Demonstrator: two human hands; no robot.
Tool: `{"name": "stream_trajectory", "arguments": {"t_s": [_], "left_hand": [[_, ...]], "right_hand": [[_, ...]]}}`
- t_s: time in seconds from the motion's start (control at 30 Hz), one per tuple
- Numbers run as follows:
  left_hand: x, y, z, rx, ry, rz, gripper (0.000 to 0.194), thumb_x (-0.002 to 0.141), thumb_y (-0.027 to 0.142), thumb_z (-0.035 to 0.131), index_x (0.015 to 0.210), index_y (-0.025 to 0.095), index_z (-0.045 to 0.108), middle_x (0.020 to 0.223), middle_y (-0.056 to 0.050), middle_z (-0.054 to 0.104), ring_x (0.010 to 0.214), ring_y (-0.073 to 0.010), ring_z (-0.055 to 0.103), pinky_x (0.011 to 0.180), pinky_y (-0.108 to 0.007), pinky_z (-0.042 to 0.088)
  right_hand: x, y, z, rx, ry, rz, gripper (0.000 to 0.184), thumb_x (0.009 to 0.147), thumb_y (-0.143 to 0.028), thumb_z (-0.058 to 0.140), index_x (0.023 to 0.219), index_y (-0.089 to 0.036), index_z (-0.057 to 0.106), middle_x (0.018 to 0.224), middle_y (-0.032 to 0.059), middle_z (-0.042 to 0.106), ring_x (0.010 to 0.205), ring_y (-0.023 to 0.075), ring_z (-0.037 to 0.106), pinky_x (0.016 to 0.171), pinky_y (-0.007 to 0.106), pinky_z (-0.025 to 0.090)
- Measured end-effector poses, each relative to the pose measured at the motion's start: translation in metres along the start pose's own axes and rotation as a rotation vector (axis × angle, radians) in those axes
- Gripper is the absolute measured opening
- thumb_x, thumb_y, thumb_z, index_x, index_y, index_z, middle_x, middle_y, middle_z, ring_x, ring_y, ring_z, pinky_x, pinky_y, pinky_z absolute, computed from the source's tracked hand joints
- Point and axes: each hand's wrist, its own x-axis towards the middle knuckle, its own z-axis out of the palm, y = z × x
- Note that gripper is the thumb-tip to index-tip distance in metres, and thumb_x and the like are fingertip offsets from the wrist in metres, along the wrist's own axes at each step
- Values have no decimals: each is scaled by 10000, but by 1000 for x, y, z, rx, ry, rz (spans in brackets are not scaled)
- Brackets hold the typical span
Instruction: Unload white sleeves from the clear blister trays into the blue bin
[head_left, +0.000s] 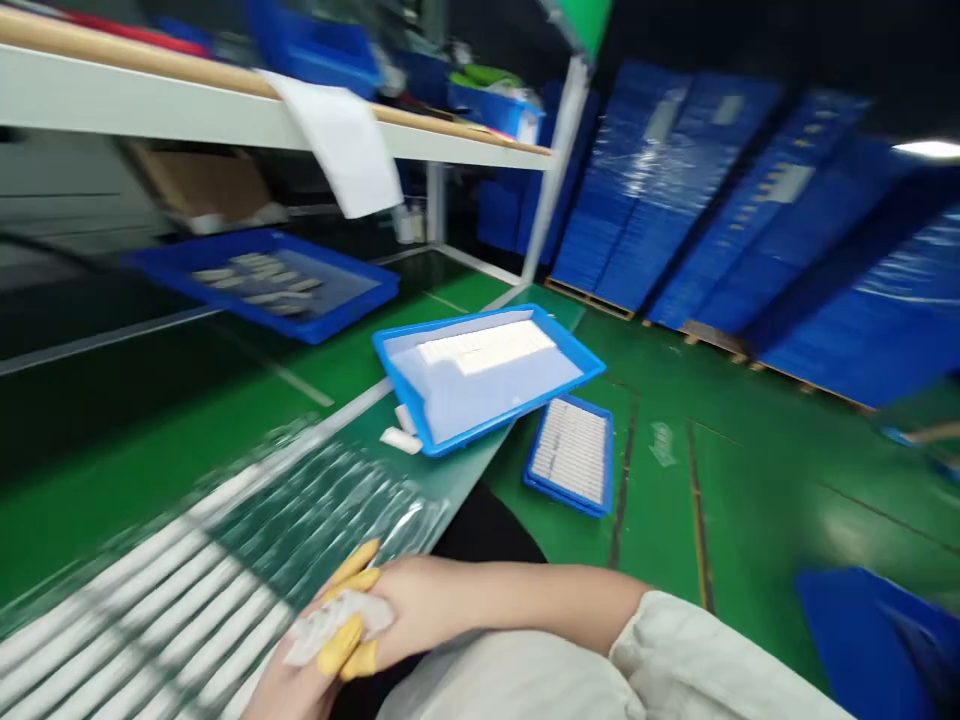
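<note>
My right hand (409,605), with yellow covers on its fingers, is closed on a crumpled whitish wad (341,612), which looks like tissue or thin plastic film. My left hand (289,685) meets it at the lower edge, below the wad; its fingers are mostly hidden and blurred. Beneath the hands lies a clear ribbed plastic sheet (322,510) on the table, with rows of long white strips (172,620) at its lower left. Beyond it, a blue tray (480,410) holds white flat pieces (487,347). Two small white pieces (401,438) rest beside the tray's near left corner.
Left of the table, a lower blue tray (360,295) carries several pale pieces. A shelf (187,110) with bins runs overhead, a white paper (345,150) hanging off it. Another tray (574,455) of white strips is on the green floor at right. Wrapped blue stacks (637,190) stand behind.
</note>
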Motion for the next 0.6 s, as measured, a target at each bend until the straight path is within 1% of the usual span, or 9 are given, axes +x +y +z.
{"name": "stream_trajectory", "arguments": {"t_s": [0.07, 0.1, 0.17, 0.23, 0.3, 0.37, 0.43, 0.53, 0.6], "left_hand": [[-16, 8, -2, -83, 31, 47, 694, 498, 456, 886, 1112, 189, 705, 1118, -117, 741, 1067, -380, 659, 867, -457, 584], [-23, 12, -4, -96, 46, 81, 665, 553, 458, 871, 1130, 177, 699, 1161, -130, 722, 1066, -353, 661, 896, -438, 568], [-33, 19, -14, -103, 96, 157, 582, 655, 469, 821, 1140, 173, 699, 1227, -143, 689, 1077, -314, 658, 943, -419, 535], [-39, 23, -29, -92, 111, 243, 539, 661, 448, 828, 1114, 179, 715, 1271, -146, 663, 1118, -313, 640, 983, -428, 506], [-45, 24, -44, 0, 134, 355, 437, 697, 397, 821, 1076, 197, 734, 1302, -129, 648, 1295, -315, 525, 1098, -428, 409], [-52, 22, -55, 94, 149, 420, 388, 735, 363, 800, 1090, 222, 731, 1276, -108, 669, 1377, -292, 445, 1153, -429, 342], [-57, 20, -61, 168, 179, 460, 367, 763, 347, 781, 1107, 235, 723, 1256, -96, 683, 1403, -276, 416, 1165, -433, 326], [-58, 18, -62, 217, 215, 488, 349, 783, 354, 763, 1111, 243, 719, 1265, -91, 680, 1409, -269, 410, 1157, -435, 342], [-55, 18, -61, 220, 231, 512, 368, 783, 364, 763, 1128, 249, 711, 1273, -90, 676, 1400, -266, 424, 1155, -441, 348]], "right_hand": [[6, 0, 17, 143, 39, 16, 438, 758, -344, 764, 1164, -220, 654, 1067, 9, 721, 928, 179, 682, 788, 231, 520], [11, 0, 25, 191, 53, 34, 447, 752, -358, 771, 1161, -216, 660, 1061, 16, 726, 899, 182, 685, 764, 242, 531], [24, -1, 36, 189, 55, 12, 343, 751, -335, 763, 1059, -200, 695, 981, 19, 739, 830, 186, 682, 722, 263, 541], [43, -1, 43, 166, -10, -33, 231, 792, -285, 693, 995, -174, 696, 967, 55, 729, 853, 210, 667, 763, 316, 537], [63, 0, 49, 146, -88, -82, 182, 790, -238, 645, 952, -172, 697, 987, 87, 717, 914, 244, 649, 837, 375, 516], [78, 1, 54, 126, -162, -135, 206, 769, -185, 610, 954, -190, 703, 1043, 97, 709, 989, 264, 634, 901, 407, 488], [88, 5, 58, 75, -207, -206, 261, 757, -154, 584, 978, -210, 710, 1085, 94, 708, 1033, 269, 628, 930, 415, 479], [96, 10, 58, -25, -217, -304, 312, 775, -157, 565, 1045, -225, 708, 1121, 95, 710, 1054, 272, 636, 925, 417, 495], [99, 13, 55, -64, -214, -332, 330, 787, -159, 559, 1078, -225, 702, 1131, 100, 712, 1051, 274, 645, 912, 421, 509]]}}
